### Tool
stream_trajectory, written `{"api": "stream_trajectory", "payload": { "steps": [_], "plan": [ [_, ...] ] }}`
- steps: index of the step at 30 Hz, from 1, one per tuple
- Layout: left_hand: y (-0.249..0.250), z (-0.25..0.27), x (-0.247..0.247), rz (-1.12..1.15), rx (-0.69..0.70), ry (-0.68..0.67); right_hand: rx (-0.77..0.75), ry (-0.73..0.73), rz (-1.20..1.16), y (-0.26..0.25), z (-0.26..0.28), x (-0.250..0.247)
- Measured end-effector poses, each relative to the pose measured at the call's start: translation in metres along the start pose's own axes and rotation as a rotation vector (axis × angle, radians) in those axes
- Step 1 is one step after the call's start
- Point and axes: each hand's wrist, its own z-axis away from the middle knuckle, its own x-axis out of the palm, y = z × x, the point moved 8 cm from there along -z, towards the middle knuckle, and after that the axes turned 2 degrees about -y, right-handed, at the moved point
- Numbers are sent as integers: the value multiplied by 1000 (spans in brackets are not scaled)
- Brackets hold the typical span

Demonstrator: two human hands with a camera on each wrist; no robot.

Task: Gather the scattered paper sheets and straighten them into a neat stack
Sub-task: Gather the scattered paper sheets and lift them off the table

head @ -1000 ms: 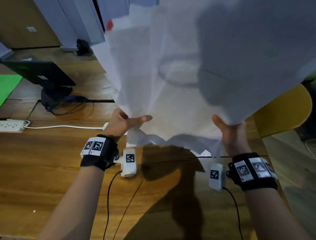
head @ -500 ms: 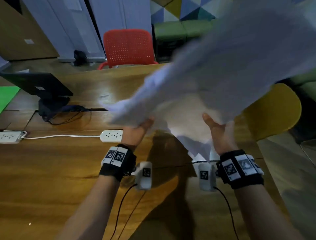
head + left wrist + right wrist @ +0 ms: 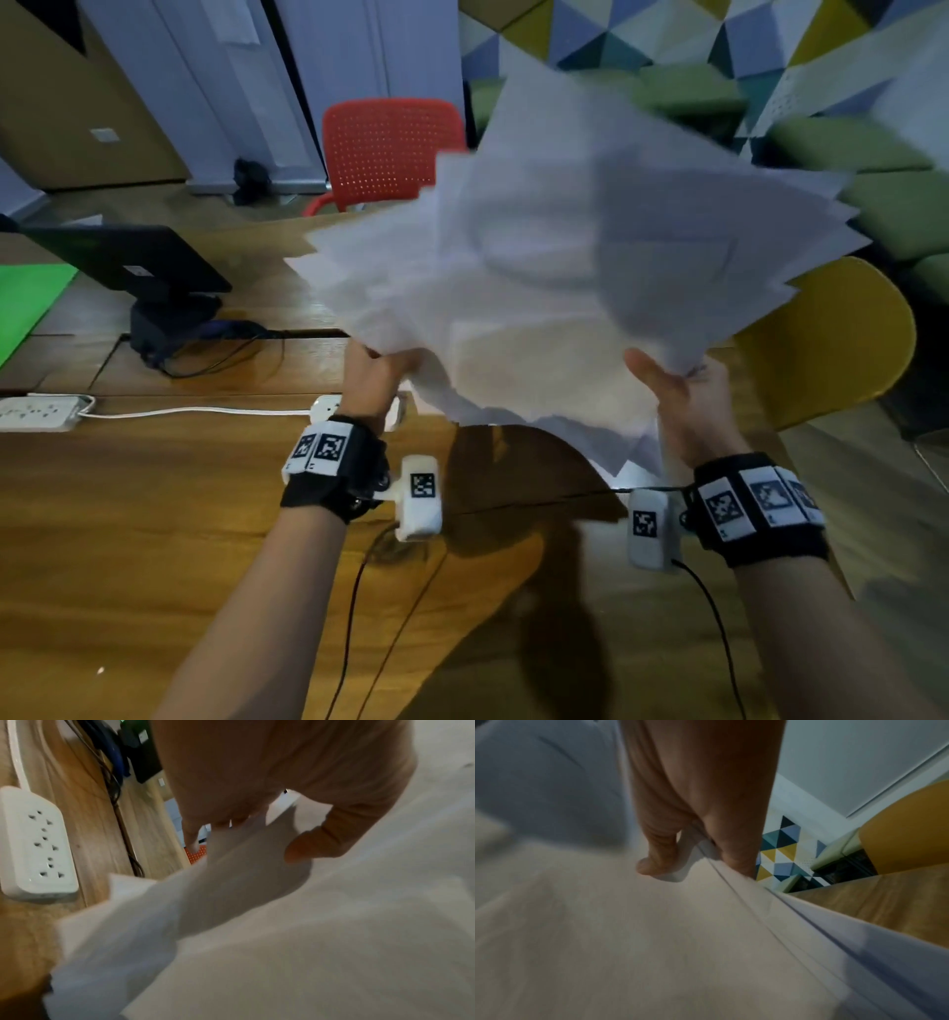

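Note:
A loose bundle of several white paper sheets [image 3: 565,288] hangs in the air above the wooden table [image 3: 154,514], its corners fanned out unevenly. My left hand [image 3: 375,375] grips the bundle's lower left edge; in the left wrist view my thumb lies on top of the paper sheets [image 3: 282,933] and my fingers go behind them. My right hand [image 3: 678,390] pinches the lower right edge, thumb over the paper sheets [image 3: 628,933] and fingers underneath. The sheets' lowest corners hang just above the table.
A white power strip [image 3: 36,411] and its cord lie at the left, and a second white power strip [image 3: 33,845] sits under my left hand. A dark monitor stand [image 3: 169,313] is behind. A red chair [image 3: 390,149] and yellow chair [image 3: 832,334] border the table.
The bundle has tipped away from my face and dropped lower, so it now leans forward to the right. Both hands kept their grip; the left hand shifted right, closer to the right one.

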Motion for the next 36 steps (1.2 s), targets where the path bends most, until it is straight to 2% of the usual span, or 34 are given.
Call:
{"api": "stream_trajectory", "payload": {
  "steps": [3, 5, 7, 8, 10, 13, 16, 18, 21, 26, 29, 31, 34, 36],
  "plan": [
    [-7, -3, 8, -241, -25, -59, 67, -50, -43, 14, -3, 2],
    [-2, -4, 24, -340, 36, -129, 71, -52, -14, 17, -4, 8],
    [4, -8, 33, -393, 86, -105, 68, -4, -34, 17, -5, 9],
    [5, -10, 34, -323, 91, -80, 52, 23, -37, 14, -4, 9],
    [4, -8, 31, -59, 13, -11, 0, 53, -31, 9, -4, 7],
    [15, 0, 35, 186, -3, -94, -33, 115, -57, 5, -4, -1],
    [18, 7, 36, 201, 40, -336, -41, 148, -92, 2, -3, -10],
    [-3, 5, 27, 71, -30, -370, -37, 151, -113, -1, -2, -15],
    [-28, 5, 20, -151, -94, -343, -29, 104, -99, -7, -1, -12],
    [-45, -4, 10, -272, -195, -226, -30, 3, -47, -7, -2, -3],
    [-53, 0, 9, -340, -281, -328, -8, -54, -11, -2, 3, -4],
    [-53, 2, 18, -346, -258, -383, 1, -68, -16, 3, 5, -3],
    [-47, 1, 23, -318, -145, -231, 52, -51, -157, 19, 2, 1],
    [-51, 3, 19, -201, -156, -113, 162, -61, -184, 40, 2, 1]
  ]
}}
